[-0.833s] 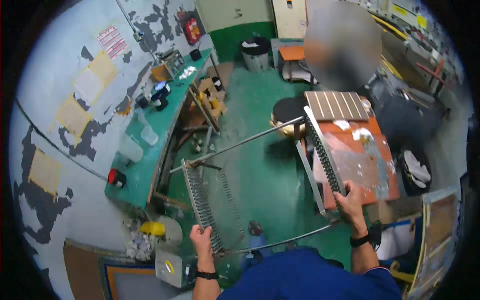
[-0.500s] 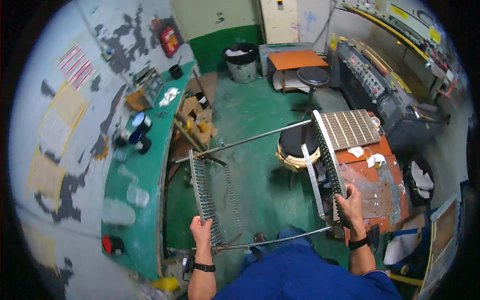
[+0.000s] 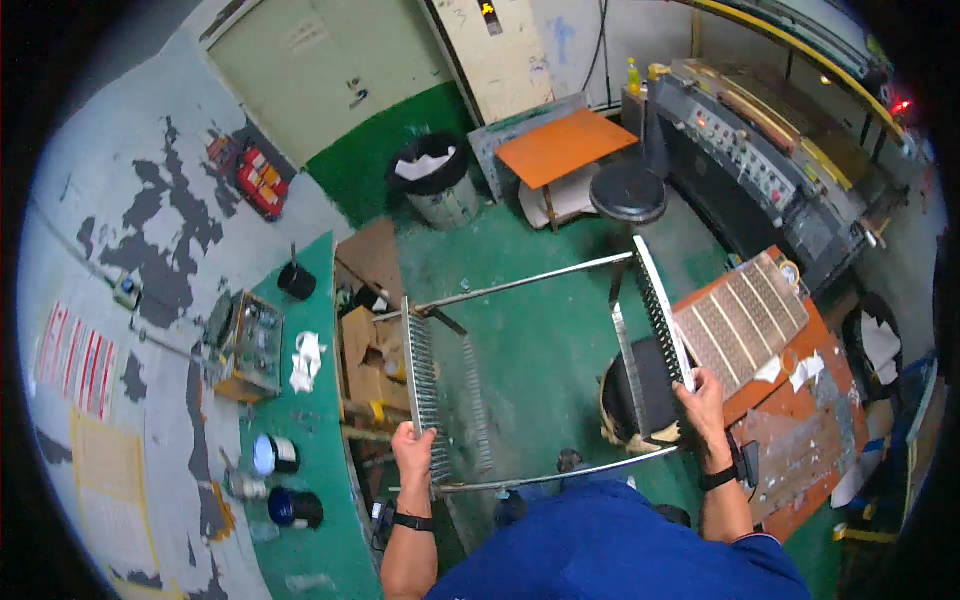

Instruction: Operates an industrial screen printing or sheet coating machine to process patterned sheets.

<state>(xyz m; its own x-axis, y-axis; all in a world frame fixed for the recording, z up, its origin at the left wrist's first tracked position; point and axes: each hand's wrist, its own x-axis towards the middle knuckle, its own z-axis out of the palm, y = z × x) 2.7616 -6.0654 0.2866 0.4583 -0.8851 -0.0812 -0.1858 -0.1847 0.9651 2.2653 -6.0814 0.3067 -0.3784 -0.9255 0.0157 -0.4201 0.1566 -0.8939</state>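
Rack spans between left grip and right grip, each clenched round one side, tabletop beyond the right one; looks like a two-hand hold step, next move likely needs both sides level.

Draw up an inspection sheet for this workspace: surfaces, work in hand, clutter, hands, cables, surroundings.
Surfaces: green bench on the left; orange table on the right, its top stained and spotted.
Work in hand: metal rack with two slotted sides joined by bars.
Clutter: white rag and open tins on the bench; cardboard box beneath it; slatted board on the table.
Hands: left hand and right hand each grip one side of the rack.
Cables: dark cable hanging on the far wall.
Surroundings: red fire extinguisher, black-lined bin, black round stool, machine control panel; left wall peeling.
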